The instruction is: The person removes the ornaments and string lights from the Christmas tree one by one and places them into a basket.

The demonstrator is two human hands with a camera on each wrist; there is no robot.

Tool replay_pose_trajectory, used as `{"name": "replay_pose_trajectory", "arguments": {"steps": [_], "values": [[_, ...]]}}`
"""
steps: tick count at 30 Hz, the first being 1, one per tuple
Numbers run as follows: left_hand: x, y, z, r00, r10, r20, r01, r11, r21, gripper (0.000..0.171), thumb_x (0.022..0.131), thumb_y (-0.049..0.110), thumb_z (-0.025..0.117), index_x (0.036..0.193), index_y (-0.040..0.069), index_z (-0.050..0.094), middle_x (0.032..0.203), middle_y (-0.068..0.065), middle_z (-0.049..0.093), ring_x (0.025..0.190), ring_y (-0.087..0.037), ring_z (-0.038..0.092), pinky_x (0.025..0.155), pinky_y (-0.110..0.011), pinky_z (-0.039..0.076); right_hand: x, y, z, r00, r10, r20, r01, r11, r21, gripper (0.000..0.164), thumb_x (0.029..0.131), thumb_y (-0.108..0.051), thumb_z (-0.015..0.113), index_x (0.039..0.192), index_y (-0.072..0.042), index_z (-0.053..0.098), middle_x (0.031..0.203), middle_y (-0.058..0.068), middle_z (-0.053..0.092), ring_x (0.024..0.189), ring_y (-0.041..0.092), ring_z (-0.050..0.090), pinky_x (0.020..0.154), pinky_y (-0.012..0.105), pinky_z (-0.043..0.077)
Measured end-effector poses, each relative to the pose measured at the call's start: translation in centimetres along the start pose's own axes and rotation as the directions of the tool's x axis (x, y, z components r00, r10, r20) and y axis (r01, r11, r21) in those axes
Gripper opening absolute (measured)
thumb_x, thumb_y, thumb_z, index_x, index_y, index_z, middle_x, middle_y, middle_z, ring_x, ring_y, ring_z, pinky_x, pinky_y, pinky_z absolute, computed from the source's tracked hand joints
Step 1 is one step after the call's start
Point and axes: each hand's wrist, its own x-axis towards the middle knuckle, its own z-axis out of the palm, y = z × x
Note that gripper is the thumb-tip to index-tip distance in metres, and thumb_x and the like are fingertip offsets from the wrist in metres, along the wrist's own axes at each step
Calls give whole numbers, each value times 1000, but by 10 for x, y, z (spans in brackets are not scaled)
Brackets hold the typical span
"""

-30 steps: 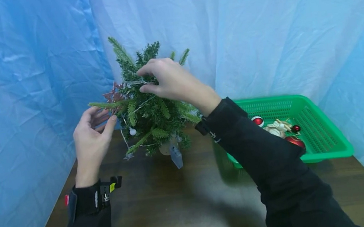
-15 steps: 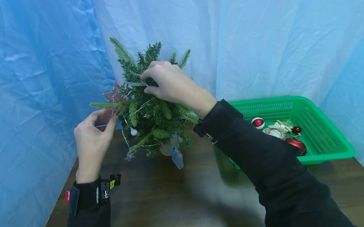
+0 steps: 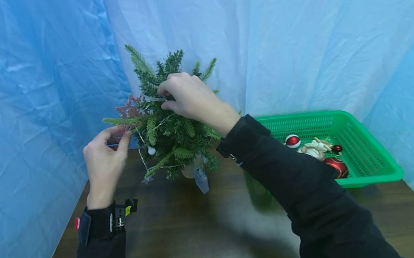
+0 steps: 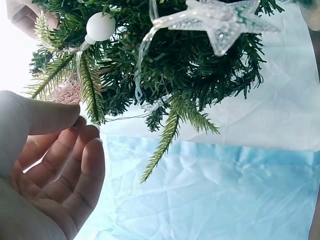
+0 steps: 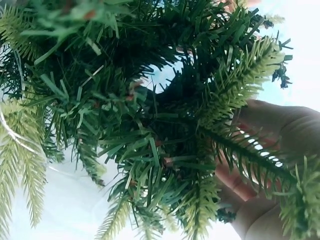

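Note:
A small artificial Christmas tree [image 3: 176, 128] stands on the table, wound with a clear string of lights [image 3: 154, 98] bearing a clear plastic star [image 4: 222, 25] and a white ball [image 4: 101, 26]. At its left side my left hand [image 3: 105, 159] pinches the lower tip of a pink glittery star ornament [image 3: 128, 108] between thumb and fingers; branches partly cover the star in the left wrist view. My right hand [image 3: 192, 98] reaches across the tree's upper front, thumb and index finger closed on the clear light string. Branches hide much of that grip in the right wrist view.
A green plastic basket [image 3: 375, 144] sits to the right, with a red-and-white ball [image 3: 292, 141], a larger red ball [image 3: 337, 167] and other ornaments inside. A clear battery box [image 3: 201, 180] hangs by the tree's base. Blue cloth [image 3: 295, 29] surrounds the wooden table [image 3: 189, 241].
My right hand has lowered slightly and shifted a little left, and the light string at its fingers sags lower. My left fingers have closed on the pink star's tip.

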Motion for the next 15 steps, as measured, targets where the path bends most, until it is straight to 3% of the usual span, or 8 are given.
{"name": "replay_pose_trajectory", "arguments": {"steps": [15], "values": [[4, 2, -2, 999, 0, -47, -1, 1000, -11, 22, 97, 18, 71, 112, 3, 76, 101, -11, 76, 78, -24, 69, 62, -10, 41, 6, -1, 4, 997, -21, -81, 20, 1000, -9, 18, 102, -15, 63, 113, -14, 77, 111, 1, 73, 91, 12, 68, 79, 25, 54]]}}
